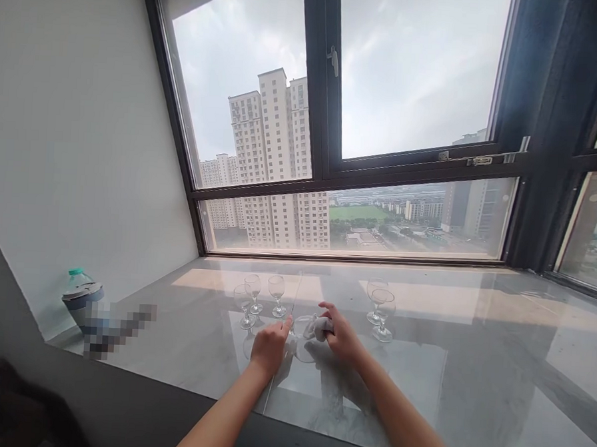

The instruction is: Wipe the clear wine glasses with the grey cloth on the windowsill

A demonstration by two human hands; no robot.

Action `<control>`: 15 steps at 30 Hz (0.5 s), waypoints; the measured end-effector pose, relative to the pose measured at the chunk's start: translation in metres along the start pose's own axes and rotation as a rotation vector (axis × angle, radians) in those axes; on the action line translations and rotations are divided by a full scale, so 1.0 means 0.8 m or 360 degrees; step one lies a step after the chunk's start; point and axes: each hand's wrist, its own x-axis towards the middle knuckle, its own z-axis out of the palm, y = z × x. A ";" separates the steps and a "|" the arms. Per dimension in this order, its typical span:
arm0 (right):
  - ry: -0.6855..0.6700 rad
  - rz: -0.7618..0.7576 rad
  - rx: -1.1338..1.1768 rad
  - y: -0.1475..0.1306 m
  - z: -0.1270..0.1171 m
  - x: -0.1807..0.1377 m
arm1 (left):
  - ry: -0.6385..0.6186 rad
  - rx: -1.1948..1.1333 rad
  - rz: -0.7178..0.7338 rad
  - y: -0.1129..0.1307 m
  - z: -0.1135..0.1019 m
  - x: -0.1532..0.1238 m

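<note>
My left hand [270, 345] grips a clear wine glass [302, 336] that lies tilted between both hands, low over the marble sill [471, 366]. My right hand [341, 332] presses a small grey cloth [319, 327] against the bowl of that glass. Three empty wine glasses [260, 298] stand upright just beyond my left hand. Two more upright wine glasses [380, 309] stand just beyond my right hand.
A wide dark-framed window [327, 151] runs along the back of the sill. A white wall closes the left side, and a plastic bottle with a green cap [80, 295] stands in the left corner. A dark ledge [119, 407] borders the sill's near edge.
</note>
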 end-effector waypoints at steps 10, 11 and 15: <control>0.0226 0.0130 -0.0139 0.006 0.007 0.002 | 0.0012 -0.0067 0.0145 -0.003 0.006 0.003; 0.0200 0.0110 -0.0104 0.000 0.005 0.001 | 0.0036 -0.0093 0.0111 -0.004 0.006 0.002; 0.0046 0.0022 0.0089 -0.024 -0.004 -0.002 | 0.0096 -0.0164 -0.0013 -0.002 0.005 0.000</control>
